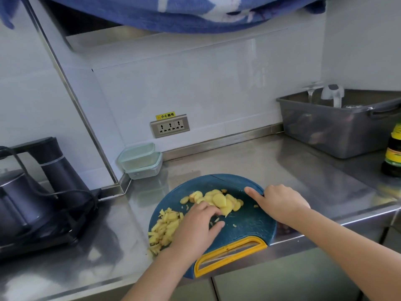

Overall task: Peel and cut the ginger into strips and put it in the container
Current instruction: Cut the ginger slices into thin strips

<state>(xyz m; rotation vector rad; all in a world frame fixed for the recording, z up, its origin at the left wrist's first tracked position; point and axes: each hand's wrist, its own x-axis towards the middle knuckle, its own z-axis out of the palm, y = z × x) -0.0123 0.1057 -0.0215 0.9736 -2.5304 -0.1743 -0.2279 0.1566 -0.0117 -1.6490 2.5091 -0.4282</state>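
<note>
A round blue cutting board (245, 222) with a yellow handle lies at the counter's front edge. Peeled yellow ginger slices (219, 199) are heaped at its middle, and cut ginger strips (162, 227) lie along its left rim. My left hand (197, 227) rests its fingers on the near side of the slices, thumb spread to the right. My right hand (280, 203) is at the board's right rim, index finger straight and pointing left along a dark knife blade (234, 183) that blends into the board; its other fingers are curled. Two stacked clear containers (141, 162) with pale green lids stand in the back corner.
A black electric kettle and stand (43, 192) with a cord fill the counter's left side. A grey plastic tub (338, 124) holding glassware sits at the back right, with a dark sauce bottle (392, 153) beside it. A wall socket (170, 126) is behind the board.
</note>
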